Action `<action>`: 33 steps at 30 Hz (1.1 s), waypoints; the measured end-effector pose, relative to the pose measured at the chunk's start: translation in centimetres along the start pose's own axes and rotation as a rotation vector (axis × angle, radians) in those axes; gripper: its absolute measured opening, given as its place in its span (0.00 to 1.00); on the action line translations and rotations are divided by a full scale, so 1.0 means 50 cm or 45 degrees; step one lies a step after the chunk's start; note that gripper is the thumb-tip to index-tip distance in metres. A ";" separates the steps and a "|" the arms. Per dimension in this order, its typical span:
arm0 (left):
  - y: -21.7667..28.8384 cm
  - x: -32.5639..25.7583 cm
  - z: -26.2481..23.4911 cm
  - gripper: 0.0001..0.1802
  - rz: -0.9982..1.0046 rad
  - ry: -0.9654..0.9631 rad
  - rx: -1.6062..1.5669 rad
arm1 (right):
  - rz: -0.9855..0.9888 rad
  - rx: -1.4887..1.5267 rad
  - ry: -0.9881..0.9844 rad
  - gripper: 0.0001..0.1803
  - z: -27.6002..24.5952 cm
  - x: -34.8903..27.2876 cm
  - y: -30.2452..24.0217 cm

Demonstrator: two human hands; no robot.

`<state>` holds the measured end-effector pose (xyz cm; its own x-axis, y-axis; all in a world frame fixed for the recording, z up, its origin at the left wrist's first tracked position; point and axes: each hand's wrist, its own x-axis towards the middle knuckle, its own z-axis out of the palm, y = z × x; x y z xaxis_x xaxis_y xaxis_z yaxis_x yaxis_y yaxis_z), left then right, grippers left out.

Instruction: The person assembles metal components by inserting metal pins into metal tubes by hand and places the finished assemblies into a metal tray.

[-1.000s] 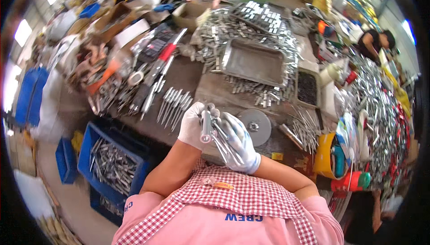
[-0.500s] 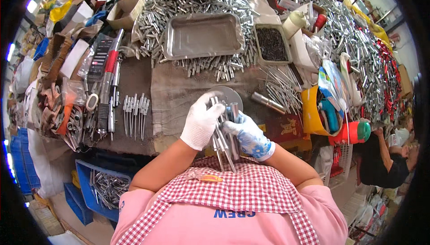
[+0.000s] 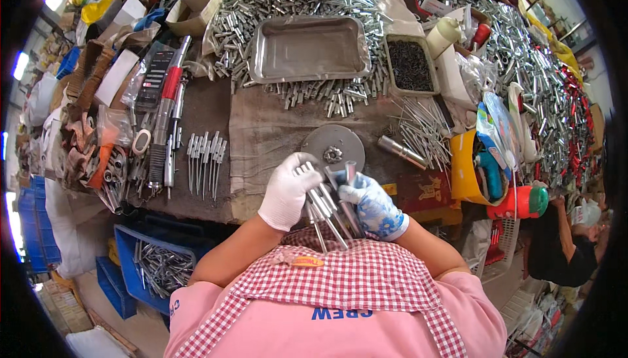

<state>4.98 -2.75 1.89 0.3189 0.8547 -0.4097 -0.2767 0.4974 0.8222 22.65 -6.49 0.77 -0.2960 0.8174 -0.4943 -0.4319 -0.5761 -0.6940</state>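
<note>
My left hand (image 3: 290, 191), in a white glove, is closed round several metal rods (image 3: 322, 206) with thicker sleeves, their thin ends slanting down toward my apron. Close beside it, my right hand (image 3: 374, 207), in a white and blue patterned glove, grips a shiny metal tube (image 3: 351, 173) that stands up out of the fingers. More metal pieces lie between the two hands; which hand bears each of them I cannot tell. Just beyond the hands, a round grey disc (image 3: 314, 141) with a small metal centre rests on the bench.
A metal tray (image 3: 311, 50) sits on a heap of metal tubes (image 3: 235, 21). Right of it stands a bin of dark screws (image 3: 410, 63); thin rods (image 3: 424, 129) and a thick tube (image 3: 400, 152) lie nearer. Sleeved rods (image 3: 206, 161) lie in a row at left. A blue crate (image 3: 134, 269) stands below.
Both hands have dropped slightly toward my apron with the metal pieces, uncovering the disc's centre. The whole view has shifted a little to the right.
</note>
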 end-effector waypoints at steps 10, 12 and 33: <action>-0.009 0.020 0.033 0.21 -0.301 -0.343 -0.746 | -1.393 -1.144 -0.840 0.04 0.053 -0.031 -0.113; -0.027 0.020 0.016 0.16 0.084 -0.429 -0.492 | -1.391 -1.300 -0.858 0.03 0.058 -0.037 -0.084; 0.023 0.003 0.143 0.16 1.701 -0.245 0.681 | -0.681 -0.456 -0.061 0.24 0.009 -0.062 -0.048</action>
<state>11.19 -3.11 5.58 0.2250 0.5724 0.7885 -0.1084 -0.7895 0.6041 24.25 -7.64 4.21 -0.1599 0.9870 -0.0133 -0.2215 -0.0490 -0.9739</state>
